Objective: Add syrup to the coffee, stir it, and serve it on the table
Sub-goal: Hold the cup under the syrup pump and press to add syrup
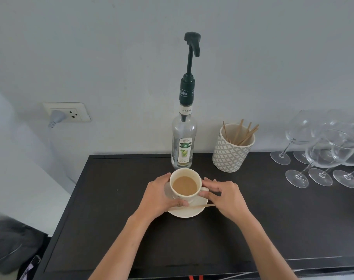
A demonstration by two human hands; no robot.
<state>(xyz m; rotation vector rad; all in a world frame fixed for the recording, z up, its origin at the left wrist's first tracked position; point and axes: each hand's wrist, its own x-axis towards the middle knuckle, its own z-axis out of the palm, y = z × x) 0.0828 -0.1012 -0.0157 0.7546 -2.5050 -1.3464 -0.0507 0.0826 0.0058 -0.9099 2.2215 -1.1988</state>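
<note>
A white cup of milky coffee (184,185) stands on a white saucer (187,212) in the middle of the dark table (111,219). A wooden stir stick (194,207) lies across the saucer's front. My left hand (159,196) grips the saucer's left rim, thumb on top, fingers beside the cup. My right hand (224,196) holds the saucer's right side by the cup's handle. Right behind the cup stands the clear syrup bottle (184,144) with a tall black pump (192,44), its spout pointing right.
A patterned white holder with wooden stir sticks (231,150) stands right of the bottle. Several wine glasses (323,154) crowd the table's back right corner. A wall socket with a grey plug (66,113) is at the left. Dark items lie on the floor at bottom left.
</note>
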